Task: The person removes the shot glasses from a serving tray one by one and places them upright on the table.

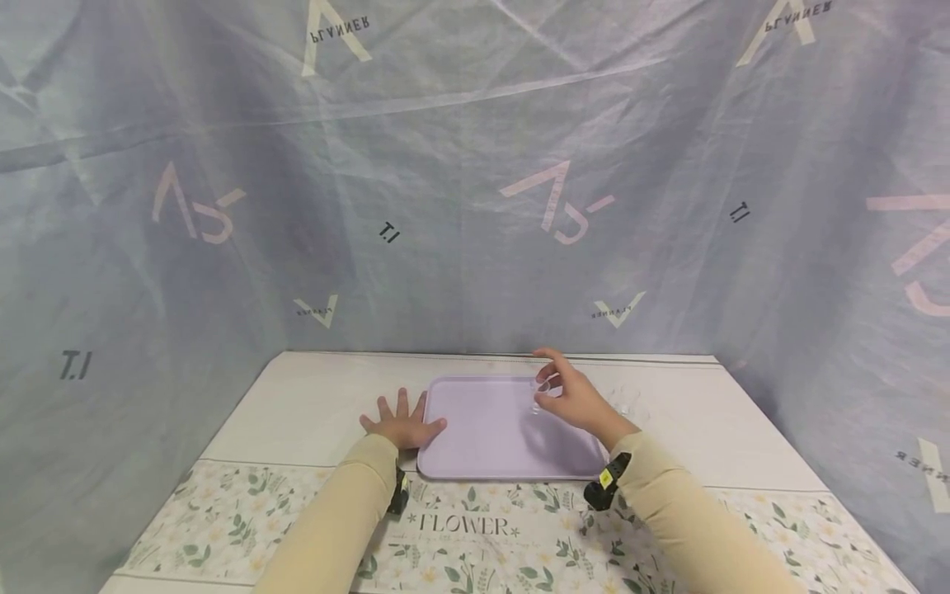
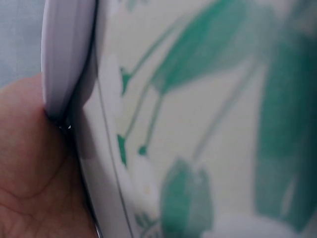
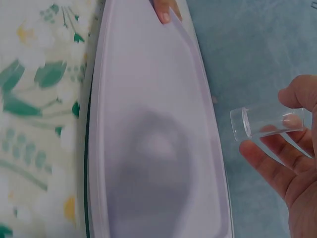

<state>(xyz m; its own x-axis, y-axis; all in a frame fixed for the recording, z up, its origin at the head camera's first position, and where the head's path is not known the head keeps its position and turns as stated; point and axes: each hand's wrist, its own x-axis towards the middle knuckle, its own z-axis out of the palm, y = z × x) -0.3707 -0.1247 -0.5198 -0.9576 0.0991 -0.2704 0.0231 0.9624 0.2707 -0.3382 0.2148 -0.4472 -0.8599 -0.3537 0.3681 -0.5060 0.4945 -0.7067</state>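
My right hand (image 1: 576, 402) is raised over the right part of a lilac tray (image 1: 475, 425). Between thumb and fingers it holds a small clear cup (image 3: 267, 123), a see-through cylinder that lies sideways in the right wrist view. In the head view this cup (image 1: 536, 406) is faint and partly covered by the fingers. At the tray's left edge, my left hand (image 1: 403, 430) lies on the table with its fingers spread. Its thumb rests over the tray rim, and the left wrist view shows the palm against the tray's side.
On the table right of the tray stand some clear, see-through items (image 1: 627, 404), partly behind the right hand and hard to make out. A flowered cloth (image 1: 460, 536) covers the front of the table. Grey-blue printed curtains (image 1: 460, 206) enclose the back and sides.
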